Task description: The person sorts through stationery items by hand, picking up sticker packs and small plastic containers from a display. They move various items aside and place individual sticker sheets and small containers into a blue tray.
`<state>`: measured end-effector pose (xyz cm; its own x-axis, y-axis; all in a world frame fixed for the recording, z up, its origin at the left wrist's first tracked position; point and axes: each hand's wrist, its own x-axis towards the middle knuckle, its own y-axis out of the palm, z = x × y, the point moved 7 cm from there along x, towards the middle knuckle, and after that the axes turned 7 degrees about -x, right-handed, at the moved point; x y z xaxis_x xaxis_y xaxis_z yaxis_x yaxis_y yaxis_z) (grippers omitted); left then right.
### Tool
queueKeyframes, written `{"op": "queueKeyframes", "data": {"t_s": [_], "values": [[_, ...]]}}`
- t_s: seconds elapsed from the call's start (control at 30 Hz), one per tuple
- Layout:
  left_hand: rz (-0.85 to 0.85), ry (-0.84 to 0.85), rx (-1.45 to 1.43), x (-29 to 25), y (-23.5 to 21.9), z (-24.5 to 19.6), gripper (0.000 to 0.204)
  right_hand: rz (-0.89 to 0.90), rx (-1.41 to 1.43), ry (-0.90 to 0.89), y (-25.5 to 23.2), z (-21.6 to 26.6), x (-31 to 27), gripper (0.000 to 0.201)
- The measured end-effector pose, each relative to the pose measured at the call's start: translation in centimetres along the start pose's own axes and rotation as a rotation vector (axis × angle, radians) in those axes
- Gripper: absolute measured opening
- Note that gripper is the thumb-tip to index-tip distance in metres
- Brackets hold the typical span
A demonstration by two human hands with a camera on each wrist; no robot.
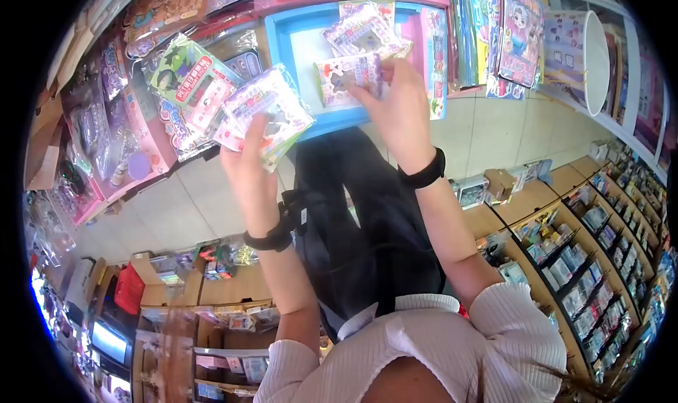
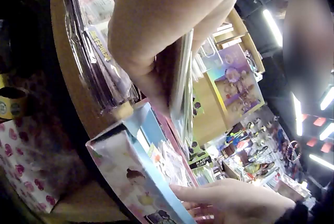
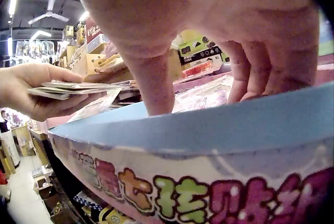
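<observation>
My left hand [image 1: 248, 166] grips a fanned stack of sticker packs [image 1: 272, 110] in clear wrappers, with the thumb lying across the top one. In the left wrist view the stack [image 2: 182, 83] shows edge-on. My right hand [image 1: 404, 110] reaches into a shallow blue-and-pink display box [image 1: 282, 43]. Its thumb and fingers pinch the right end of a sticker pack [image 1: 337, 78] inside. Further packs [image 1: 360, 30] lie behind that one in the box. From the right wrist, the hand's fingers [image 3: 156, 88] dip past the box's blue front wall [image 3: 224, 125].
Left of the box lie other wrapped packs, including a green one [image 1: 187, 68]. Tall wrapped booklets [image 1: 519, 32] and a white tub [image 1: 579, 61] stand on the right. Behind the person are shelves [image 1: 572, 269] full of small goods.
</observation>
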<state>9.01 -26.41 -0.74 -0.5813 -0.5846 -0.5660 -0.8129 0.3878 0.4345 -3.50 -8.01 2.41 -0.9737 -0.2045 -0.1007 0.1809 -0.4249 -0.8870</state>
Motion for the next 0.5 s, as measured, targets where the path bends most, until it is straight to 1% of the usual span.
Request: {"op": "queueKeyframes", "data": {"t_s": [0.07, 0.2, 0.27, 0.3, 0.37, 0.4, 0.43, 0.5], "values": [[-0.01, -0.009, 0.034, 0.0, -0.1, 0.2, 0.029, 0.025, -0.018, 0.0, 0.4, 0.0, 0.0, 0.038], [-0.015, -0.004, 0.043, 0.1, -0.5, 0.6, 0.029, 0.039, -0.002, -0.014, 0.9, -0.4, 0.1, 0.037], [0.0, -0.008, 0.083, 0.1, -0.6, 0.7, 0.036, 0.106, 0.388, 0.082, 1.1, -1.1, 0.2, 0.031], [-0.002, -0.006, 0.085, 0.0, -0.7, 0.7, 0.036, 0.108, 0.389, 0.081, 0.9, -0.8, 0.2, 0.031], [0.024, -0.012, 0.085, 0.1, -0.6, 0.7, 0.035, -0.109, 0.956, 0.088, -0.9, -0.5, 0.4, 0.024], [0.021, -0.009, 0.085, 0.0, -0.6, 0.7, 0.035, -0.005, 0.935, 0.044, -1.2, -0.4, 0.5, 0.024], [0.039, -0.028, 0.079, 0.1, -0.4, 0.9, 0.034, -0.005, 0.935, 0.044, -1.2, -0.4, 0.6, 0.024], [0.059, -0.048, 0.073, -0.1, 0.0, 1.2, 0.034, 0.131, 0.774, -0.134, -0.8, 1.2, 0.6, 0.025]]}}
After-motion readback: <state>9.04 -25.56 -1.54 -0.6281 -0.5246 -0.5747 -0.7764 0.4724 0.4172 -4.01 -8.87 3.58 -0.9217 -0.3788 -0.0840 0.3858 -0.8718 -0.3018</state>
